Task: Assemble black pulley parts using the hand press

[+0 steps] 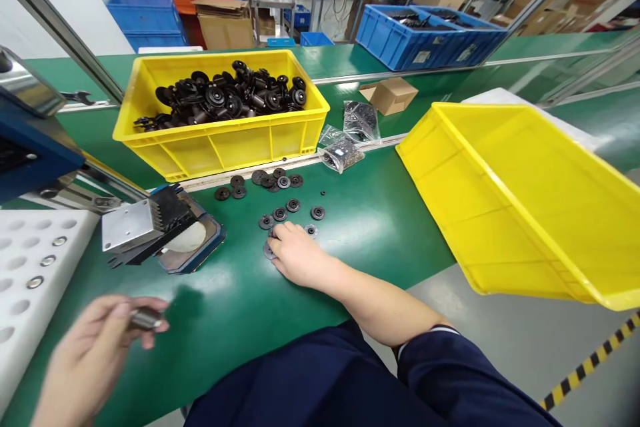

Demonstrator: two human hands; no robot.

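My left hand (pixel 93 353), a little blurred, is closed around a short dark metal cylinder (pixel 146 318) above the green bench. Over the bench's middle, my right hand (pixel 300 253) has its fingers bent down and closed at a dark round disc (pixel 269 251), which they partly cover. Around those fingertips lie more flat discs with ringed centres, among them one disc (pixel 293 205) further back and another disc (pixel 318 213) to the right. Several plain dark discs (pixel 239 192) are scattered behind them.
A yellow bin (pixel 225 147) of dark wheel-like parts stands behind the discs. Another yellow bin (pixel 500 213) tilts at right. A metal fixture (pixel 133 223) and a white holed tray (pixel 45 307) are at left. Bags of small parts (pixel 343 155) lie near an open carton (pixel 394 95).
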